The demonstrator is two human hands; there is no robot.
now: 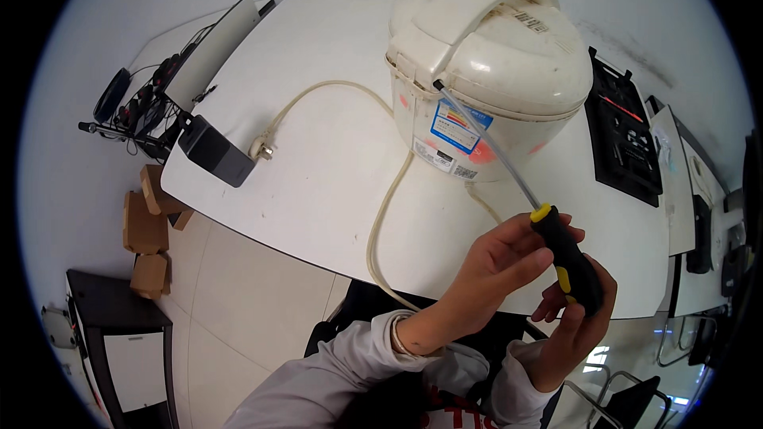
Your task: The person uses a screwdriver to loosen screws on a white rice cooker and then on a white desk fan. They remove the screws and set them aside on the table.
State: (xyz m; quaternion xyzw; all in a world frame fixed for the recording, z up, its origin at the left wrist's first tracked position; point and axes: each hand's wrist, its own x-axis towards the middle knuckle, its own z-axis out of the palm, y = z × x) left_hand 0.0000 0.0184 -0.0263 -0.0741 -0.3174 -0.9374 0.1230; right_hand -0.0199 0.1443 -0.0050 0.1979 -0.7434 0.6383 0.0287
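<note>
A white rice cooker (pixel 493 56) stands on a white table (pixel 318 191), its back facing me. A long screwdriver (pixel 568 258) with a black and yellow handle reaches up to the cooker, its tip at the rear hinge area. My right hand (pixel 576 318) is wrapped round the lower handle. My left hand (pixel 497 266) pinches the upper handle near the yellow collar. The cooker's cream power cord (pixel 381 222) loops over the table and ends in a plug (pixel 262 147).
A black tool tray (pixel 624 139) lies right of the cooker. A black box (pixel 214 151) sits at the table's left edge, with a monitor (pixel 211 52) and cables behind it. Cardboard boxes (pixel 143 230) and a dark cabinet (pixel 119 342) stand on the floor at left.
</note>
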